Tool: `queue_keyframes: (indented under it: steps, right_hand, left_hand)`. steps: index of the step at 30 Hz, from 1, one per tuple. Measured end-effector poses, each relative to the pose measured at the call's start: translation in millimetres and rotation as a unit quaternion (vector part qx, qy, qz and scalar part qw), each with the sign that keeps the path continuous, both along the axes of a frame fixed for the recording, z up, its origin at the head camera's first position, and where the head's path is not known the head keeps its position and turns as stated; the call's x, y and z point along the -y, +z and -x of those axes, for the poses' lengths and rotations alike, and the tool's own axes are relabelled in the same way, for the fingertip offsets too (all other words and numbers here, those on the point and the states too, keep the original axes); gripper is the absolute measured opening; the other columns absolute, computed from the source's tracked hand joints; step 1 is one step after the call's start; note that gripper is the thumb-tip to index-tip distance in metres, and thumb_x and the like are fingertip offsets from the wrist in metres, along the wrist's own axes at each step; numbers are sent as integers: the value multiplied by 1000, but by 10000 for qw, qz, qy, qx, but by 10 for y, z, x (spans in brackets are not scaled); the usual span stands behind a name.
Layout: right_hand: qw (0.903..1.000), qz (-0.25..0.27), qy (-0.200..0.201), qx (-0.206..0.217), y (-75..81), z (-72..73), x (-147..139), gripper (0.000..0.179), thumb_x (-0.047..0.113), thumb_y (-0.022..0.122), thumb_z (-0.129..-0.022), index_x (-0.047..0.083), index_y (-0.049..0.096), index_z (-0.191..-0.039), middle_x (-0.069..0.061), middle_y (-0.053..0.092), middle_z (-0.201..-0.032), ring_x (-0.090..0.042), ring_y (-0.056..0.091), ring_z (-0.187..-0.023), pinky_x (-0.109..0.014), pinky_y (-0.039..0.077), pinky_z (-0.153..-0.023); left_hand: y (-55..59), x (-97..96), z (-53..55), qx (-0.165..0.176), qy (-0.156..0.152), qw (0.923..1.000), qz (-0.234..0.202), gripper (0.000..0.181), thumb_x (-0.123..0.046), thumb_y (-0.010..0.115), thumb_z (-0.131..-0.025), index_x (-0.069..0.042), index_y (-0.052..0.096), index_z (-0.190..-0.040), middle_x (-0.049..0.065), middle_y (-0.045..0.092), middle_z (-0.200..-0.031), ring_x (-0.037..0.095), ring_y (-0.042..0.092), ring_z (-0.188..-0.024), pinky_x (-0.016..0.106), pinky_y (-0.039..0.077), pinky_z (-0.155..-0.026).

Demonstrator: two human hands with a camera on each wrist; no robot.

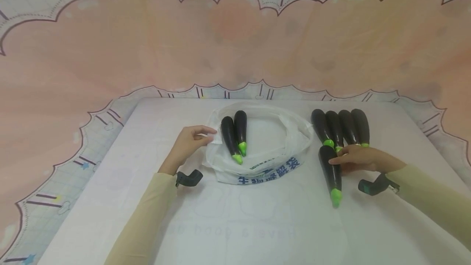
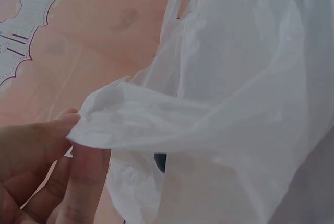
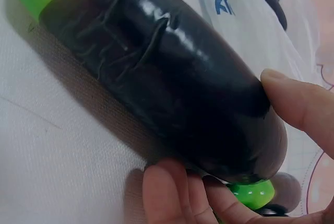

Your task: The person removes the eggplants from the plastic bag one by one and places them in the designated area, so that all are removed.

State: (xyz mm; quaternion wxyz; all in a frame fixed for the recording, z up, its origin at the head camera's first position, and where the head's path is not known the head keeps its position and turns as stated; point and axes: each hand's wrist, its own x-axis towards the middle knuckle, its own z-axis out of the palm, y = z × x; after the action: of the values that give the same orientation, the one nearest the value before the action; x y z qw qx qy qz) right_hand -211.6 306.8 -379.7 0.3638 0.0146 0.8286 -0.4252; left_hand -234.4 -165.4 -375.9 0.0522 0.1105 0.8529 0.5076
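My left hand [image 1: 185, 146] pinches the left edge of a white plastic bag [image 1: 224, 175] with blue print, lying with its mouth spread wide. The left wrist view shows the thin film [image 2: 146, 119] between thumb and fingers. Inside the bag, toward its left side, lie two dark eggplants [image 1: 229, 136] with green stem ends toward me. On the right, my right hand [image 1: 368, 159] holds another eggplant [image 1: 333, 179], thumb on one side and fingers on the other in the right wrist view. Its green end points toward me.
Several more eggplants [image 1: 347, 126] lie side by side in a row beyond my right hand, right of the bag. All rest on a white-covered table [image 1: 235, 224]. A patterned peach-coloured cloth [image 1: 184, 44] hangs behind the table.
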Motion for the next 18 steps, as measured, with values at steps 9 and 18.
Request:
queue_keyframes:
  steps: [9, 18]
  right_hand:
    - [9997, -190, 74, -96, 4, -2, 29, 55, 27, 66, -87, -14, 42, -115, -10, 61, -102, -15, 62, -90, -35, 54, -87]
    - [9996, -184, 197, -105, 33, 3, 43, 68, 27, 64, -89, -19, 34, -127, -19, 59, -112, -16, 63, -94, -37, 52, -90]
  left_hand:
    - [5, -1, 1, 54, 29, 10000, 14, 28, -16, 64, -89, -4, 66, -114, 15, 64, -120, 18, 69, -87, 36, 47, -88]
    - [0, -1, 7, 55, 26, 10000, -5, 27, -16, 64, -89, -5, 66, -114, 15, 66, -117, 15, 68, -84, 31, 47, -84]
